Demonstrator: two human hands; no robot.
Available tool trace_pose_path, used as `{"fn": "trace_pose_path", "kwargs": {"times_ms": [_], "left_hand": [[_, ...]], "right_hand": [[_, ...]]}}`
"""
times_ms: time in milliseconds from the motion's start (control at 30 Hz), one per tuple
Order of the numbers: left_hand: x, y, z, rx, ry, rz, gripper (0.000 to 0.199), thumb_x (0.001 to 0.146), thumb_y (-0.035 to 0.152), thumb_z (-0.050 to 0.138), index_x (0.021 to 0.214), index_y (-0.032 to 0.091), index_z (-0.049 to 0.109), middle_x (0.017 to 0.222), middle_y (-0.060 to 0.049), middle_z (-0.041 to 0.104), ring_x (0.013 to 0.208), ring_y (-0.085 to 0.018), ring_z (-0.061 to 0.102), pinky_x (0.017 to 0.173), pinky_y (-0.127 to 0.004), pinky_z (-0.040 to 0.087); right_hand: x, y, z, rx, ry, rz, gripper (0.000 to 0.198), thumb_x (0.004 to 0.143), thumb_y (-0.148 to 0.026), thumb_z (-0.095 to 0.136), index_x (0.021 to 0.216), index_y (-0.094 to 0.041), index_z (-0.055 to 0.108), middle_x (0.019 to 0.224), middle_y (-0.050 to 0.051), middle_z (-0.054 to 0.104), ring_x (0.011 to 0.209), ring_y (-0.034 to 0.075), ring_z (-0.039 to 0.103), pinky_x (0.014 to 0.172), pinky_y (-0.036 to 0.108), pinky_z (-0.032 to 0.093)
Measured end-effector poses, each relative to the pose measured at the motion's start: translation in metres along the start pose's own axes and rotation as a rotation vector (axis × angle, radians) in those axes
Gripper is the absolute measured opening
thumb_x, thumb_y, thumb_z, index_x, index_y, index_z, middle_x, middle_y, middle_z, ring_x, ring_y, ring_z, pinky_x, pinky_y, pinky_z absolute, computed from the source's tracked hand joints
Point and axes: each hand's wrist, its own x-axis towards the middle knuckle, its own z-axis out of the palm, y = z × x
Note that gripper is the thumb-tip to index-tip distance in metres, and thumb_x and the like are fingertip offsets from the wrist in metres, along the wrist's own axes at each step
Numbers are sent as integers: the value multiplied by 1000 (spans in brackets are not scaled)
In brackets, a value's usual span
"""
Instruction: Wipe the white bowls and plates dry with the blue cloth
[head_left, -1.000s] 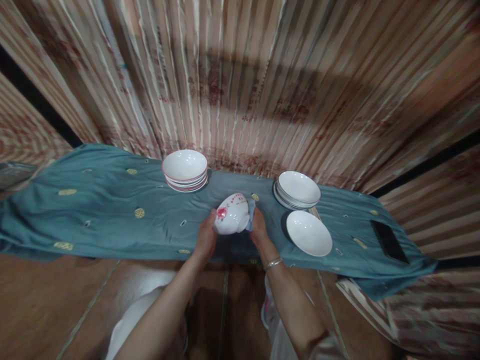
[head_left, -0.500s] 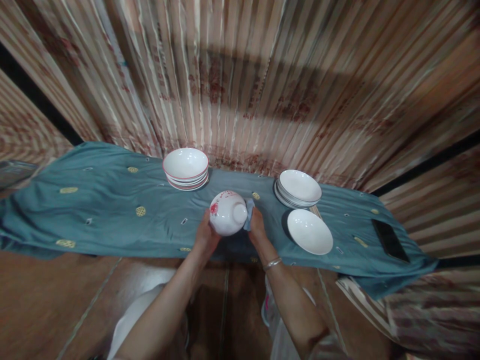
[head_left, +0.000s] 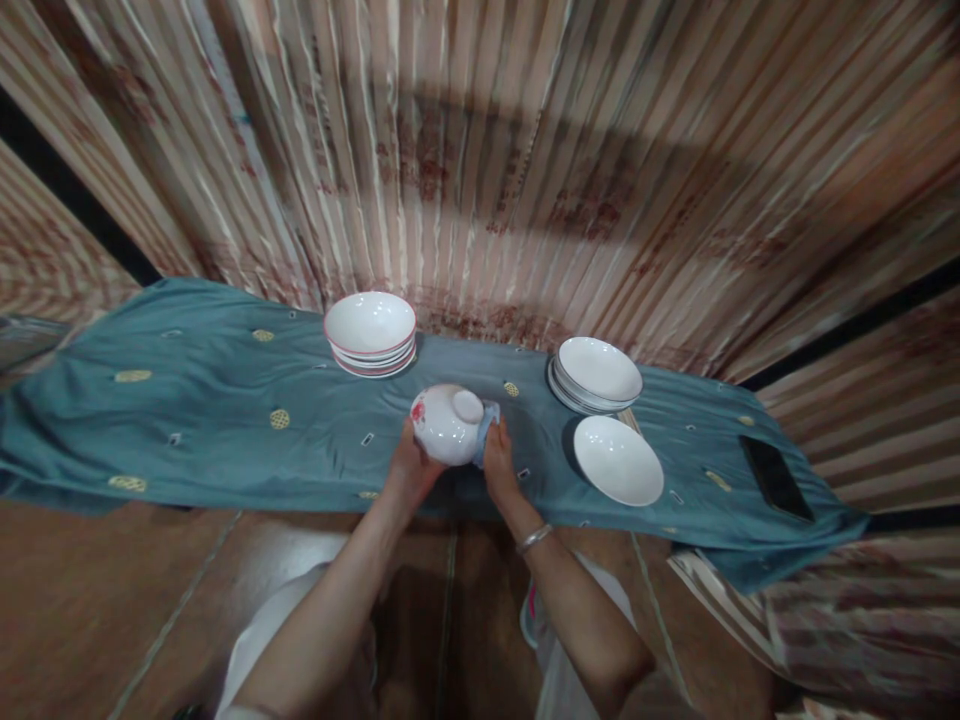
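Observation:
A white bowl (head_left: 444,428) with a red flower print is held tilted above the table, its foot ring turned up and its inside hidden. My left hand (head_left: 411,468) grips it at the left side, the fingers partly behind it. A light blue cloth (head_left: 487,432) is pinched in my right hand (head_left: 499,462) and pressed against the bowl's right side. Behind them, to the left, stands a stack of red-rimmed white bowls (head_left: 371,335). To the right are a stack of dark-rimmed white dishes (head_left: 598,375) and, in front of it, a single white dish (head_left: 619,461).
A teal patterned cloth (head_left: 225,430) covers the long narrow table. On its right end lies a black phone (head_left: 776,477). A striped curtain (head_left: 465,180) hangs close along the back edge. Dark slanted poles (head_left: 847,325) flank both sides.
The bowl has turned in my hands, so its foot points more upward, and it has shifted slightly left. My right hand with the cloth has moved left and a little down along it.

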Motion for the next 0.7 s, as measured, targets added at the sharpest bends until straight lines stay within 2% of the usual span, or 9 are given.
{"fn": "trace_pose_path", "kwargs": {"times_ms": [100,267,467,700], "left_hand": [[6,1,-4,49,-12,24,39,100,36,37,122,17,62,114,-10,74,115,-24,65,97,-40,52],[11,5,-6,64,-26,36,32,97,32,43,115,18,66,107,-10,76,111,-24,67,96,-40,53],[8,7,-1,25,4,9,34,99,29,37,110,17,67,108,-9,76,111,-22,66,95,-36,54],[11,8,-4,38,-70,43,31,95,27,44,113,18,68,103,-9,77,106,-23,69,92,-33,54]], "right_hand": [[-10,2,4,-29,-26,-8,60,94,-49,36,136,-10,52,137,19,59,133,25,51,113,45,38],[-28,-3,6,-108,-108,-134,65,96,-52,29,145,-10,40,146,18,50,137,22,47,116,42,35],[-41,-15,3,-156,-143,-256,62,99,-46,27,149,-9,29,153,19,40,142,22,38,119,45,29],[-56,-11,4,-288,-190,-425,64,100,-38,31,154,-8,17,160,22,23,150,26,20,121,53,23]]}}
